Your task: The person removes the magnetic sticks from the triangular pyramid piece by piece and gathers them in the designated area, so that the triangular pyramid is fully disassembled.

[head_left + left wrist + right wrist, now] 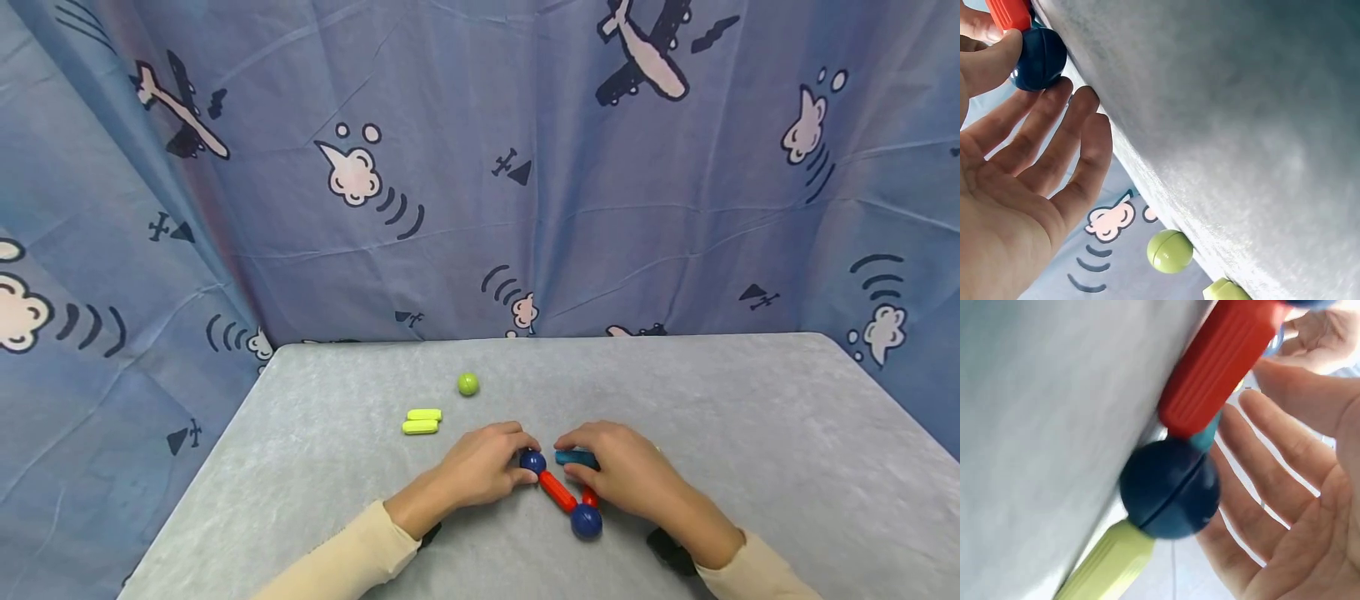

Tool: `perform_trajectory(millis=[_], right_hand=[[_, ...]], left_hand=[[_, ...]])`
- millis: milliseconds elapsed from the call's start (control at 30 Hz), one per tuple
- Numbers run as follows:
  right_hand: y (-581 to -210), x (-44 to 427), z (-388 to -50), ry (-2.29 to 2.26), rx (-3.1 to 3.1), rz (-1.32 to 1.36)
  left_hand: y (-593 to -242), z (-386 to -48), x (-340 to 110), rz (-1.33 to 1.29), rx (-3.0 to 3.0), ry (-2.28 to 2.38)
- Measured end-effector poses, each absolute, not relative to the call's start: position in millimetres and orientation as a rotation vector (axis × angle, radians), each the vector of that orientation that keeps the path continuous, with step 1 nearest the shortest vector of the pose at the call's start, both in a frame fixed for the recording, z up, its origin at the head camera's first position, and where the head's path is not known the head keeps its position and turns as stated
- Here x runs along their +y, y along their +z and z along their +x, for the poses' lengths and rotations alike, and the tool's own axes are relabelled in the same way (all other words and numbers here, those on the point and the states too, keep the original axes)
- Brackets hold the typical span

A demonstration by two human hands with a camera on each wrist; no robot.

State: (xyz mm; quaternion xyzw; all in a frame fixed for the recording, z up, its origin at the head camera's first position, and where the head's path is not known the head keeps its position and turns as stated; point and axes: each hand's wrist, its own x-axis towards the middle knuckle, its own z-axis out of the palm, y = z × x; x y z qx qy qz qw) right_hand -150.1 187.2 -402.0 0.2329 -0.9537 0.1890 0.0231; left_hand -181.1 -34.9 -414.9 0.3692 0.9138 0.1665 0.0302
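My left hand (487, 462) pinches a dark blue ball (532, 462) between thumb and fingertips. From that ball a red rod (558, 492) runs to a second blue ball (587, 522) at the front. My right hand (626, 467) has its thumb and forefinger around a teal rod (574, 457). Beneath this hand, a third blue ball (1169, 487) shows in the right wrist view. It joins another red rod (1222, 369) and a yellow-green rod (1107, 562); the teal rod passes behind it, its far end mostly hidden.
Two yellow-green rods (422, 421) lie side by side on the grey table (337, 467), left of the hands. Farther back sits a light green ball (468, 384). A blue curtain (450, 167) with airplane prints hangs behind the table's far edge.
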Motion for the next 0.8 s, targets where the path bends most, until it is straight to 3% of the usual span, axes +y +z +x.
perform_trajectory(millis=[200,800], right_hand=[[-405,181,-145,0.515,-2.839,0.854],[-403,176,-136,0.368,-2.824,0.869]], left_hand=[[-418,-182,-35,1.143,2.845,0.502],[-418,-182,-36,1.121,2.895,0.494]])
